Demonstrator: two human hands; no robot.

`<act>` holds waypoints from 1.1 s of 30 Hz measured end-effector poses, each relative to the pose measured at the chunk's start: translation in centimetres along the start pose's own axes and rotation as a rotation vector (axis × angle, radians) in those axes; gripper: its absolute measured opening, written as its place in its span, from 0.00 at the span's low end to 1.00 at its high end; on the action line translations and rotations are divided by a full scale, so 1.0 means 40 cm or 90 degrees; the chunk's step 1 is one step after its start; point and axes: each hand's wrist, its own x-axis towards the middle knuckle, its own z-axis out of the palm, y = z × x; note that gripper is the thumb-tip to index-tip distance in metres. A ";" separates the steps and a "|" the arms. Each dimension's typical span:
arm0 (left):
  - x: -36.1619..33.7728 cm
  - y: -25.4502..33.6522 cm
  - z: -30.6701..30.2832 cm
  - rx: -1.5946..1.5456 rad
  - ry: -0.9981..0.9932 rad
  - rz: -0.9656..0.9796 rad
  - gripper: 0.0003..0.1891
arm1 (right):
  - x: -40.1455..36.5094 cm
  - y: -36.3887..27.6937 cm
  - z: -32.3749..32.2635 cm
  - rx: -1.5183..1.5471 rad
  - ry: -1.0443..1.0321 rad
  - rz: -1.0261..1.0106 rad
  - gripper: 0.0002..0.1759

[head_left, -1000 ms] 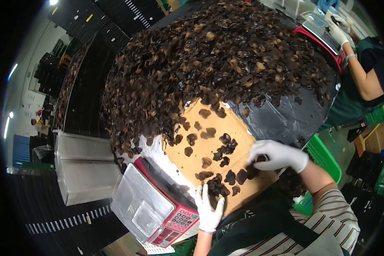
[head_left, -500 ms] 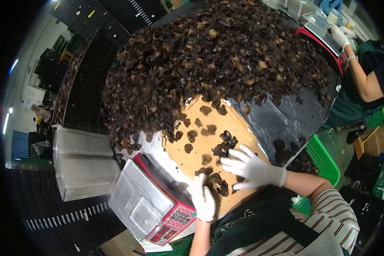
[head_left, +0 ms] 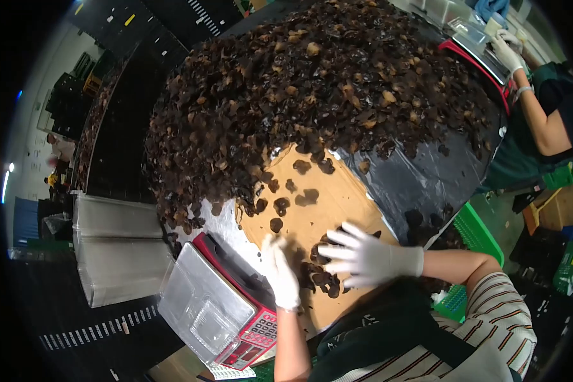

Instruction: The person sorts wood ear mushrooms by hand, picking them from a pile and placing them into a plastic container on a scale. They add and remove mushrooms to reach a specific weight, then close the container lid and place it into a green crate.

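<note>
My left hand [head_left: 280,272], in a white glove, is over the left edge of the tan board [head_left: 337,204], beside the red scale [head_left: 259,331], with its fingers extended and holding nothing visible. To its right, my right hand [head_left: 366,256], also gloved, has its fingers spread over a small cluster of dark mushroom pieces [head_left: 325,281] and partly covers them. Several loose pieces [head_left: 281,205] lie farther up the board. Beyond it rises a large heap of dark brown mushrooms [head_left: 286,95].
A clear plastic tray [head_left: 215,325] rests on the scale's plate. Stacked clear trays [head_left: 118,251] stand at the left. Black plastic sheeting [head_left: 414,184] and a green crate [head_left: 477,235] are at the right. A co-worker's gloved hands [head_left: 507,51] are beside another scale.
My left hand has moved up and left, away from the pieces. My right hand has shifted slightly down over the cluster, and the pieces near it lie closer together.
</note>
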 end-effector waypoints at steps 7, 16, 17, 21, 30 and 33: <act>0.265 -0.024 0.025 0.453 0.054 0.218 0.19 | 0.208 0.311 0.005 -0.165 0.265 0.283 0.28; -0.031 0.043 0.035 0.268 -0.161 0.067 0.13 | 0.028 0.099 0.059 0.032 0.137 0.069 0.19; -0.060 0.041 0.016 0.243 -0.141 0.068 0.13 | 0.016 0.085 0.039 0.090 0.113 0.061 0.18; -0.073 0.009 -0.017 0.112 0.026 0.031 0.12 | 0.056 0.115 -0.011 0.076 0.230 0.078 0.14; 0.034 -0.048 -0.031 0.032 0.061 0.028 0.18 | 0.227 0.231 0.126 -0.034 0.065 0.172 0.34; 0.014 -0.047 -0.042 0.198 0.042 0.028 0.21 | 0.131 0.081 0.106 0.034 0.008 -0.043 0.20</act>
